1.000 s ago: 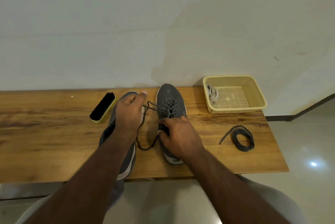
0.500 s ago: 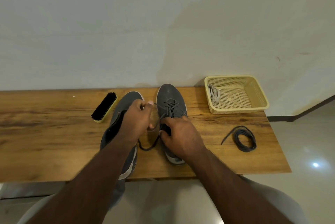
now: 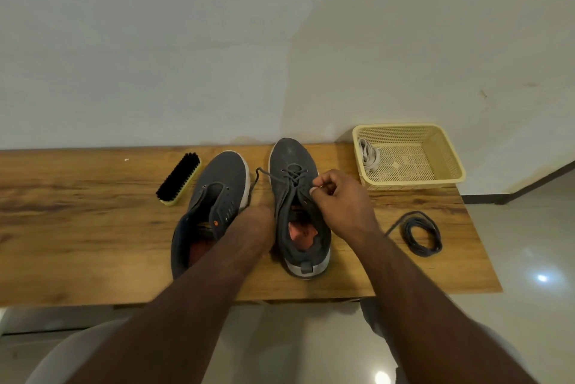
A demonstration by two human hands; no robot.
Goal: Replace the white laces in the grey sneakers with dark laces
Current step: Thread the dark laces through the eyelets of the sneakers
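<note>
A: What is held by the fingers?

B: An end of the dark lace is pinched between thumb and curled fingers of the right hand, at the right eyelets of the right sneaker. The left hand is tucked low between the shoes; whether its fingers are curled or straight cannot be told.

A: How is the threading best done?

B: The tip is probably best kept short and stiff in the pinch, fed through the next eyelet, and slack drawn evenly. The loose end lying toward the left sneaker ought to be matched in length.

A: And the rest?

B: The left sneaker is seen unlaced. A coiled lace waits on the table; the white laces lie in the basket. A brush lies by the left shoe.

A: Any writing?

B: None can be read.
</note>
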